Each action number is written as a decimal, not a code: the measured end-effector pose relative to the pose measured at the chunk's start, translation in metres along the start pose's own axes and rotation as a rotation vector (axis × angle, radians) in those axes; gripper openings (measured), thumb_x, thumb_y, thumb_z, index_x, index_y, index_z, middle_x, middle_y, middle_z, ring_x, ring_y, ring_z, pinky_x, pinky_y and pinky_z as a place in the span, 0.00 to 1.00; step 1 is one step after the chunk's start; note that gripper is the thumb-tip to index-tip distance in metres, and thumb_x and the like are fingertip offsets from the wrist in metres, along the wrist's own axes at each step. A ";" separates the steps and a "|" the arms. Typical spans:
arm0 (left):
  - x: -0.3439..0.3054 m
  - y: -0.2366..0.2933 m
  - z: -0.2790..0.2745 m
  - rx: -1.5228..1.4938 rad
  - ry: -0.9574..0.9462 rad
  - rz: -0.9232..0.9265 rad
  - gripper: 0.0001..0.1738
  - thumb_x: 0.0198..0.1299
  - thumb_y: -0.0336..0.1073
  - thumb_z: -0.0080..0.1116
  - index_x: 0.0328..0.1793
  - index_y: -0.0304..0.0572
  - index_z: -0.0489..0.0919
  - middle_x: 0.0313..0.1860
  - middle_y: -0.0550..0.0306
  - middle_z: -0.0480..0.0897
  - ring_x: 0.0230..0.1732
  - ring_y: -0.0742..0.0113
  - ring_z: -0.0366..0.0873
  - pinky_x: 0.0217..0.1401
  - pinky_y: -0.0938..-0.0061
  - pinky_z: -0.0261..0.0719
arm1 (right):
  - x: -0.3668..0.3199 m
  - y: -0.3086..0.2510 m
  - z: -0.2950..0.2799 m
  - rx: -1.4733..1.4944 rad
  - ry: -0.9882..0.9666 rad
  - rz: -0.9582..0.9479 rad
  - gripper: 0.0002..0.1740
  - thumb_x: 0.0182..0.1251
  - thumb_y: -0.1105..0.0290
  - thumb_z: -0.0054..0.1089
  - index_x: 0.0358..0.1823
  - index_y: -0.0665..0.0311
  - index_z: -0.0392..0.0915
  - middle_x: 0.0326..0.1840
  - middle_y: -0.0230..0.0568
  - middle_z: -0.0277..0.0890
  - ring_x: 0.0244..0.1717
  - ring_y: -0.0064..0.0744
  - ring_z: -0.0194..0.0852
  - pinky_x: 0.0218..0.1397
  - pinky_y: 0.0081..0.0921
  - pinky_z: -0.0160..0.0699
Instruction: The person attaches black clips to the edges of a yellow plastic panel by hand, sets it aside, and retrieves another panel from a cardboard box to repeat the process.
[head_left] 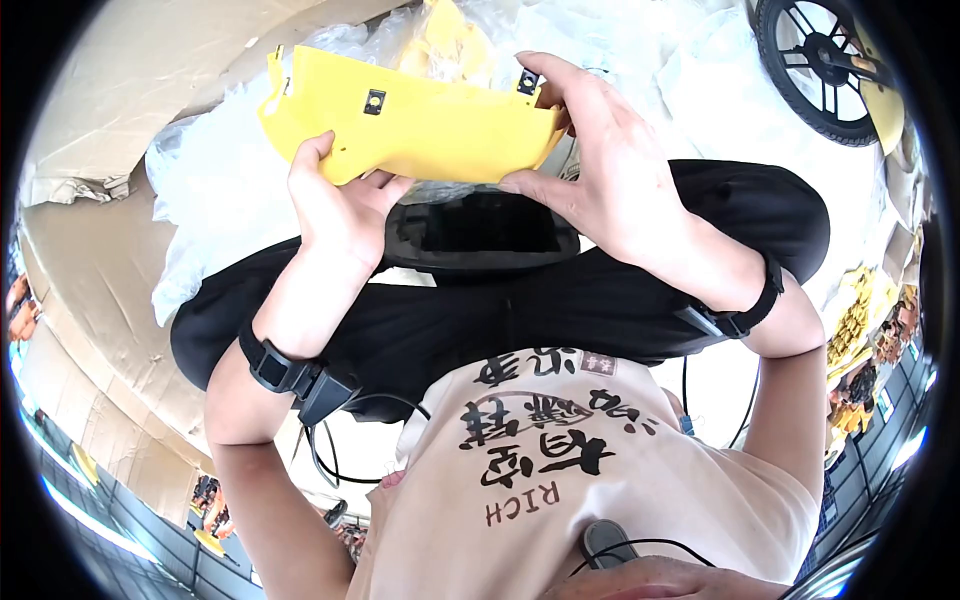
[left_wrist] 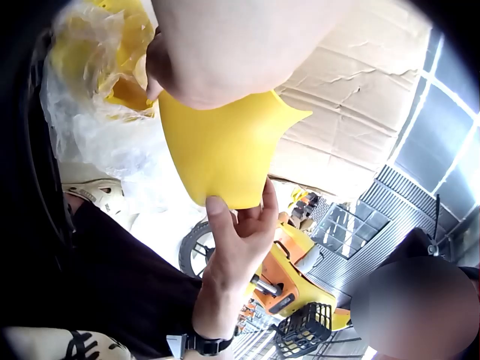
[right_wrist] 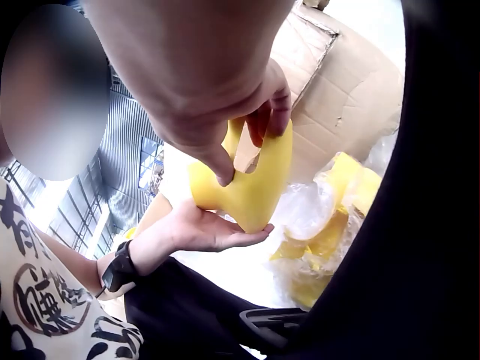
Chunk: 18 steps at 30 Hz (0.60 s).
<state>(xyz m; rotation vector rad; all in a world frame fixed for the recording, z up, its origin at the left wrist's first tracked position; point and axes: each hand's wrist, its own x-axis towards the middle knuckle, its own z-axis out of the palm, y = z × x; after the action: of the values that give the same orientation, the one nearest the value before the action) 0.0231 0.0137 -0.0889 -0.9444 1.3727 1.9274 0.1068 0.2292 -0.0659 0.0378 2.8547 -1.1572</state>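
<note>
Both hands hold up a curved yellow plastic panel (head_left: 430, 125) above the lap. Two small black clips sit on it, one on its face (head_left: 375, 102) and the other by its right end (head_left: 528, 82). My left hand (head_left: 343, 215) holds the lower left edge, one digit over the face and others beneath. My right hand (head_left: 625, 165) pinches the right end, its thumb at the lower corner. The right wrist view shows an opening in the panel (right_wrist: 259, 184) under the right hand. In the left wrist view the panel's smooth side (left_wrist: 221, 150) shows.
A black frame-like part (head_left: 485, 235) lies between the legs. Yellow parts in clear plastic wrap (head_left: 445, 45) lie beyond the panel. Cardboard (head_left: 110, 240) spreads at left, and a black spoked wheel (head_left: 822, 60) is at upper right. An orange and yellow machine (left_wrist: 289, 274) stands in the background.
</note>
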 end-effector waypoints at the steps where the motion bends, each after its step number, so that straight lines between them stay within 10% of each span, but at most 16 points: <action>1: 0.000 0.000 0.000 -0.014 -0.016 -0.002 0.28 0.70 0.48 0.35 0.69 0.35 0.64 0.66 0.43 0.71 0.67 0.47 0.70 0.68 0.50 0.70 | 0.000 0.000 0.000 -0.014 0.029 -0.013 0.48 0.47 0.68 0.81 0.71 0.59 0.64 0.45 0.47 0.77 0.46 0.44 0.78 0.51 0.35 0.79; 18: 0.002 -0.004 -0.004 -0.026 0.001 -0.014 0.26 0.70 0.47 0.36 0.66 0.37 0.67 0.62 0.47 0.75 0.63 0.50 0.73 0.64 0.53 0.72 | 0.004 0.003 -0.004 0.063 0.003 -0.049 0.31 0.53 0.67 0.76 0.58 0.64 0.72 0.36 0.46 0.78 0.41 0.48 0.78 0.45 0.40 0.76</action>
<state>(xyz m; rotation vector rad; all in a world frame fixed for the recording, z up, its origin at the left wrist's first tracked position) 0.0258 0.0107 -0.0934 -0.9642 1.3418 1.9390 0.1032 0.2337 -0.0655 -0.0271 2.8359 -1.2568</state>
